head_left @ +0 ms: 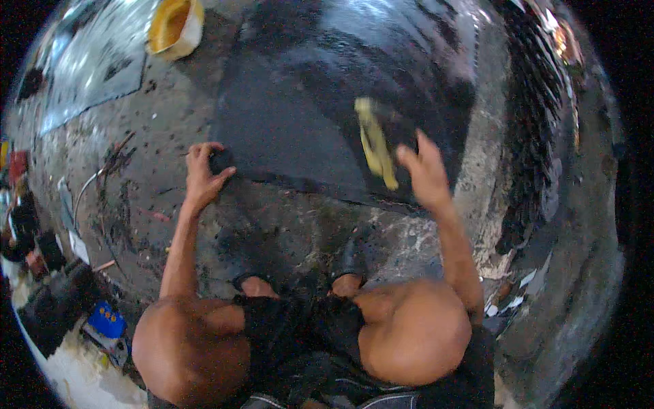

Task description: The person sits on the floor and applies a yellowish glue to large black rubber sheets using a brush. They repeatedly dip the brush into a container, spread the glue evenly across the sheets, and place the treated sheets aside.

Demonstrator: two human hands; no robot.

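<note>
A broad dark flat sheet (272, 116) lies on the ground ahead of me, with a wet-looking sheen on its far part. At its near left corner, my left hand (202, 178) curls its fingers and thumb around a small dark lump (220, 161); whether this is part of the sheet I cannot tell. Over the sheet's right side my right hand (428, 174) grips a dark tool with a long yellow strip (373, 144) along its left side. Motion blur smears the tool and hand, so its exact kind is unclear.
A white bucket (193, 31), yellow-brown inside, stands at the far left beside another pale sheet (95, 88). Along the right runs a dark ridged strip (535, 136). Bent wire (85, 187), a blue object (107, 320) and other clutter lie at left. My knees frame the near side.
</note>
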